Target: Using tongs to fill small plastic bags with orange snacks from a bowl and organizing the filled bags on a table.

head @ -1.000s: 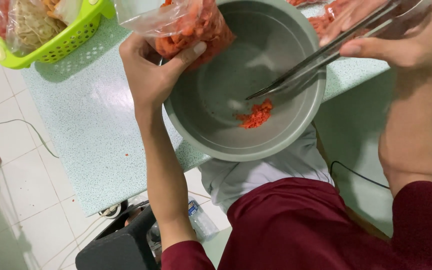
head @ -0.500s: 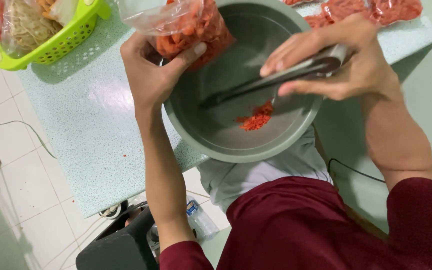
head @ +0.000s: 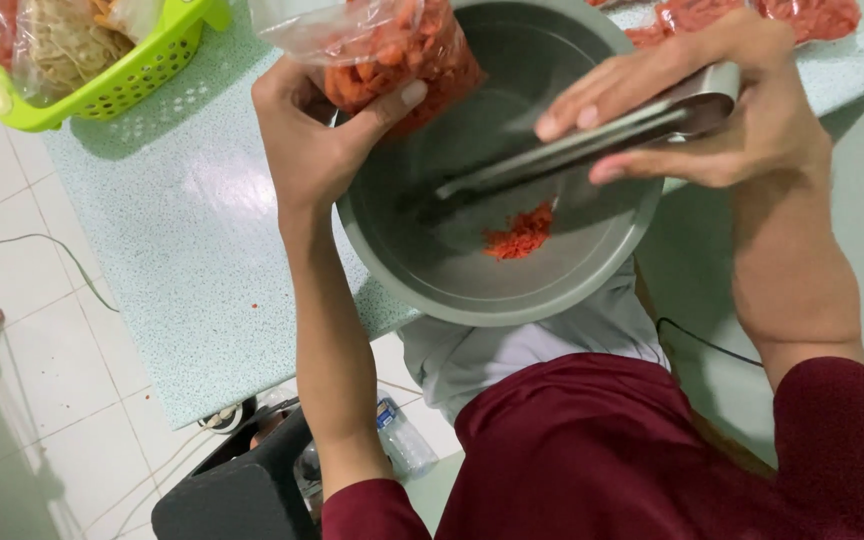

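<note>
Left hand [head: 317, 140] gripping clear bag of orange-red pieces [head: 392, 50] at bowl's left rim | right hand [head: 712, 110] closed on metal tongs [head: 572, 150], tips down inside grey bowl [head: 512, 290] | small orange-red heap [head: 519, 233] on bowl bottom | bowl on speckled green table [head: 182, 220], green basket [head: 122, 75] far left

A pale green speckled table [head: 182, 230] is carrying everything here. A grey metal bowl [head: 512, 290] is sitting at its near edge, partly overhanging it. A lime-green basket [head: 122, 80] is resting at the far left corner, holding bagged food. Clear bags of orange-red food [head: 752, 15] are lying along the far right edge, just beyond the bowl. A few tiny red crumbs [head: 255, 306] are lying on the bare top left of the bowl. The table is standing on a white tiled floor [head: 22, 330], where a thin cable [head: 47, 250] is trailing.
</note>
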